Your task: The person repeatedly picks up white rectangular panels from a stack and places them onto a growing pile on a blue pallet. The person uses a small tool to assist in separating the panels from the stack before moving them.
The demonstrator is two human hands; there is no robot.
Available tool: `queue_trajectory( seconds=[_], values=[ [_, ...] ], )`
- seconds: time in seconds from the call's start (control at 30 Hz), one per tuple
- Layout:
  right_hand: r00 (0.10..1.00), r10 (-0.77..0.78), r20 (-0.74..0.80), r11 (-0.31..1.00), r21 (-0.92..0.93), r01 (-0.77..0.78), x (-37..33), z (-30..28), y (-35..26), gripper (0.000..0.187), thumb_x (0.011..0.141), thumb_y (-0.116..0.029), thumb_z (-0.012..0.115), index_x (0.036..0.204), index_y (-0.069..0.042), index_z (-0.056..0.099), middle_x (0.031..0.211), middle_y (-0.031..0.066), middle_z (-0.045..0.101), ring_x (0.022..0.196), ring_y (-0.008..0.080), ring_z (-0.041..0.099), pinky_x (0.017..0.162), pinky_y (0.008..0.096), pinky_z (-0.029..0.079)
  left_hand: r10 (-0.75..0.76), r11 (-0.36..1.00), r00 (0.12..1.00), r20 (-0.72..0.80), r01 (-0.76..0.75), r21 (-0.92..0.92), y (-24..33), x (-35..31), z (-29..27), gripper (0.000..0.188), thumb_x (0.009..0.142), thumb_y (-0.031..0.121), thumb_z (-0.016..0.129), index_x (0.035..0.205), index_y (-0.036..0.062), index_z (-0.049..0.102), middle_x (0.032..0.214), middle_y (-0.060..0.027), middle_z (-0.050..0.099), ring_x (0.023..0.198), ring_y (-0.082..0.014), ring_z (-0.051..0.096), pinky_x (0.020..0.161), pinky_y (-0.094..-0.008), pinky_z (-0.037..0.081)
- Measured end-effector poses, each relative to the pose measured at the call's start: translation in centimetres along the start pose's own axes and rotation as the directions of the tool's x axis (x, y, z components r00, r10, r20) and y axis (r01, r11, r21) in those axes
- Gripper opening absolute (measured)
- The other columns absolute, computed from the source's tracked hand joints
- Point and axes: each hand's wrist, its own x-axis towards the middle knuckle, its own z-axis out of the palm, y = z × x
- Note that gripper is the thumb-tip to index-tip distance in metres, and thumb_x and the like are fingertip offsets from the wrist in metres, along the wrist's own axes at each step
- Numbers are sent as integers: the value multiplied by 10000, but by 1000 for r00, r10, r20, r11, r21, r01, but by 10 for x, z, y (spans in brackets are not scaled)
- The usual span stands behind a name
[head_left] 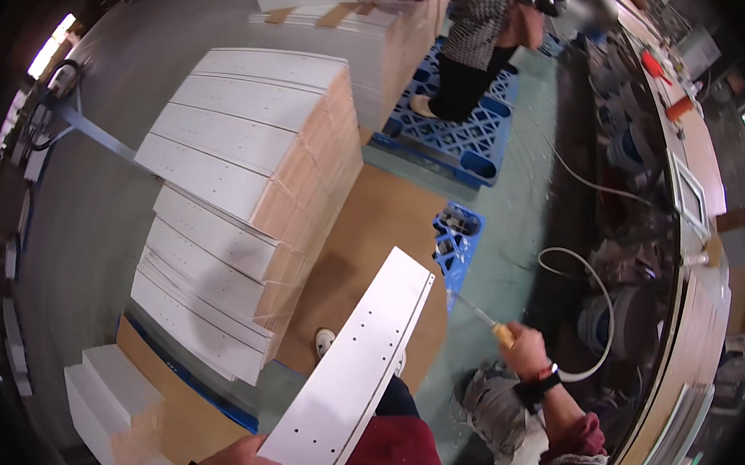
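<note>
A long white board (355, 352) with several small dark holes slants up and away in front of me. My left hand (240, 459) grips it at its near left edge, thumb on the face, the other fingers partly out of sight. My right hand (526, 354), with a dark band on its wrist, is closed on the yellowish handle of a thin-shafted hand tool (502, 332). Its metal shaft points up and left, toward the board's far end but apart from it. The exact kind of tool is hard to make out.
Tall stacks of white boards (232, 136) stand to the left. Brown sheeting (373, 224) covers a blue pallet (461, 230). Ahead, another person (472, 49) works by a stack. A pale hose (610, 318) loops near a long bench (684, 341) at right. Grey wrapping (498, 410) lies below my right hand.
</note>
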Motion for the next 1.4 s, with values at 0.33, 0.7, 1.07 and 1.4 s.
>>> queue_trajectory(
  seconds=[0.33, 0.7, 1.07, 1.4],
  values=[
    [938, -208, 277, 977, 98, 188, -87, 71, 59, 171, 699, -233, 603, 770, -80, 574, 660, 137, 561, 662, 305, 569, 573, 370, 462, 33, 919, 990, 138, 24, -394, 0, 88, 0, 480, 747, 84, 564, 1180, -21, 386, 1101, -103, 493, 1010, -191, 479, 872, -291, 365],
    [771, -275, 574, 886, 463, -30, -113, 51, 1, 186, 662, -140, 648, 820, -67, 580, 733, 125, 552, 707, 296, 547, 653, 354, 446, 72, 980, 985, 159, -41, -195, 20, 122, -11, 503, 753, 113, 589, 1187, -24, 376, 1091, -126, 503, 993, -178, 493, 852, -290, 390],
    [903, 65, 425, 904, 359, -234, -153, 127, 90, 225, 725, -160, 637, 859, -4, 545, 646, -10, 494, 581, 99, 427, 520, 251, 380, 132, 913, 989, 66, -147, 380, -32, -21, -84, 521, 759, 262, 600, 1161, -6, 405, 1092, -143, 518, 984, -190, 490, 844, -304, 374],
    [811, -16, 585, 1000, 31, -3, -79, 172, 70, 236, 721, -241, 632, 786, -41, 527, 633, 28, 488, 568, 153, 458, 503, 312, 393, 152, 922, 889, -432, -285, -262, -143, -110, -29, 489, 727, 195, 637, 1135, -7, 458, 1024, -99, 559, 940, -141, 501, 836, -279, 376]
  ],
)
